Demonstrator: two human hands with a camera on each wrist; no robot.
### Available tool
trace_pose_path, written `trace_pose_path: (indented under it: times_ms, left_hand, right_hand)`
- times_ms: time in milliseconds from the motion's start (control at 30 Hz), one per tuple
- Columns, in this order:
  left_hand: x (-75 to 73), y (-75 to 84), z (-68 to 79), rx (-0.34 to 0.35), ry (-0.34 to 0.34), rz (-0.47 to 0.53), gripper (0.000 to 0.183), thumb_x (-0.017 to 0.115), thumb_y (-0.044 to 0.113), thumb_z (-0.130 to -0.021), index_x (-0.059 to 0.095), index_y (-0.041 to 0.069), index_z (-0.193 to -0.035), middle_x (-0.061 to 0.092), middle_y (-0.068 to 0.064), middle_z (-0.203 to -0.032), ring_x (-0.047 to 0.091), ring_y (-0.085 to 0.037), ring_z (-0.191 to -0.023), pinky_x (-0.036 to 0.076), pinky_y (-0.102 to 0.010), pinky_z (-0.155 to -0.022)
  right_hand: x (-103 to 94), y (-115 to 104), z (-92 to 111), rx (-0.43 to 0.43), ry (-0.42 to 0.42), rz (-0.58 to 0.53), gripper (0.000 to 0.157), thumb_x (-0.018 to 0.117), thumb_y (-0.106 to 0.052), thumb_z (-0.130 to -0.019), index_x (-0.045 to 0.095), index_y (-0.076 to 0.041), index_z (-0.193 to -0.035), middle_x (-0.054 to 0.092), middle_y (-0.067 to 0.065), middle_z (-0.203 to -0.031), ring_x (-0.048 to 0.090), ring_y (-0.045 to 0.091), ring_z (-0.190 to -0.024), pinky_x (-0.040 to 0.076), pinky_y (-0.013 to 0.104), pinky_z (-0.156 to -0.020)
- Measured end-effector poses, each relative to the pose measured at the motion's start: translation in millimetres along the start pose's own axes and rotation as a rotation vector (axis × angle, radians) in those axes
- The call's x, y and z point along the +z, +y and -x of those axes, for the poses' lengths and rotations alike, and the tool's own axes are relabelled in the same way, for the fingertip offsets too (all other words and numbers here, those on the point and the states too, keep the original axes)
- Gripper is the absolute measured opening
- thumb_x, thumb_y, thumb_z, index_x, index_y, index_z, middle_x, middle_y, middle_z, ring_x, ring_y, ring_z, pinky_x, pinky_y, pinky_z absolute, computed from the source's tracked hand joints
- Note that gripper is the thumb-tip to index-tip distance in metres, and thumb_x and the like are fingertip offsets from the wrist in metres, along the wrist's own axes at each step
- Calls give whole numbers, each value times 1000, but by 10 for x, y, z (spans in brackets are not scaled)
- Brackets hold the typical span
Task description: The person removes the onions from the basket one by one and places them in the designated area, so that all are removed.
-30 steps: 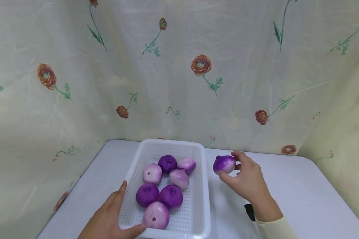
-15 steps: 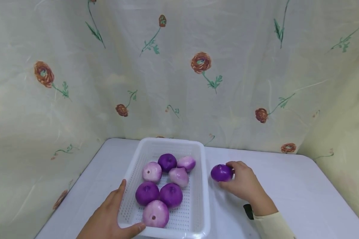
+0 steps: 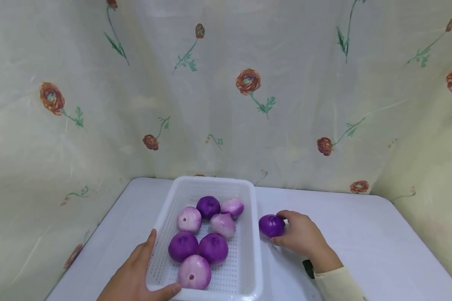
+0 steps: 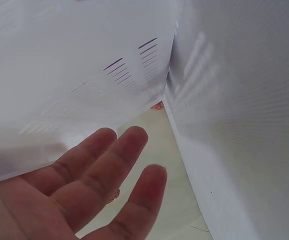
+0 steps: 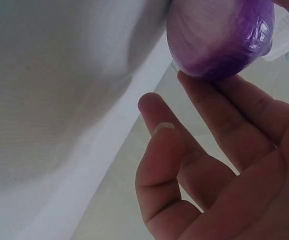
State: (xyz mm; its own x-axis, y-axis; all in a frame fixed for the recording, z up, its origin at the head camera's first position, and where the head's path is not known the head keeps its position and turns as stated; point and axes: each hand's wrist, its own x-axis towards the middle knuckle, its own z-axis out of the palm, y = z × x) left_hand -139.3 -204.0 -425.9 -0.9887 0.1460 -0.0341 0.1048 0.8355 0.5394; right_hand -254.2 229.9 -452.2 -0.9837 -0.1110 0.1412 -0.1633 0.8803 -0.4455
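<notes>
A purple onion [image 3: 271, 226] sits low beside the right wall of the white plastic basket [image 3: 256, 255]. My right hand [image 3: 305, 237] pinches it between thumb and fingers. The right wrist view shows the onion [image 5: 219, 35] pale on one side, against the fingers; its lower side is at or just above the tabletop. My left hand [image 3: 129, 271] lies along the basket's near left corner, thumb on the front rim, fingers straight beside the outer wall. Several onions, dark purple ones [image 3: 213, 248] and pale ones [image 3: 194, 272], lie inside the basket.
The basket stands on a white table [image 3: 342, 234] with rounded back corners. A pale flowered curtain [image 3: 286, 104] hangs behind the table and along both sides. A dark strap-like piece [image 3: 308, 268] shows at my right wrist.
My right hand has lowered the onion toward the table and moved it left, close to the basket. The onion has turned so its dark top faces up. My left hand stays in place.
</notes>
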Motion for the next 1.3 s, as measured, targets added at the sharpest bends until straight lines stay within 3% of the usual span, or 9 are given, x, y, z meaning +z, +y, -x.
trace_pose_path:
  times_ms: [300, 767, 900, 1167, 1300]
  left_hand:
    - [0, -15, 11, 26, 15, 24, 139, 78, 83, -71, 11, 15, -171, 46, -17, -155, 61, -34, -120, 55, -61, -97]
    - [4, -12, 10, 9, 19, 8, 141, 76, 87, -68, 11, 15, -171, 46, -17, -156, 61, -35, -123, 54, -60, -97]
    - [10, -13, 11, 9, 19, 9, 141, 77, 87, -69, 11, 16, -171, 46, -16, -155, 61, -34, -122, 55, -60, -97]
    - [-9, 14, -10, -72, -39, 10, 144, 75, 90, -67, 9, 16, -171, 41, -18, -159, 60, -37, -125, 54, -65, -95]
    - [-2, 18, -13, -72, -37, 6, 145, 75, 90, -66, 9, 15, -171, 42, -18, -158, 60, -36, -123, 55, -65, -95]
  right_hand:
    - [9, 18, -2, 4, -4, -25, 74, 100, -36, -65, 72, -10, -127, 75, 7, -115, 69, 28, -105, 56, 54, -90]
    - [16, 36, -22, -41, 6, -30, 89, 102, -36, -61, 65, -12, -139, 73, 8, -124, 69, 28, -104, 56, 54, -87]
    - [19, 49, -13, -47, 0, -16, 94, 102, -38, -60, 64, -13, -142, 72, 11, -126, 69, 33, -111, 56, 57, -90]
    - [-17, 66, 15, -44, -41, 10, 104, 101, -41, -60, 57, -13, -150, 69, 18, -130, 66, 39, -117, 53, 63, -94]
    - [-41, 52, 30, -41, -52, -1, 105, 101, -40, -61, 56, -12, -151, 68, 19, -132, 64, 40, -121, 52, 64, -97]
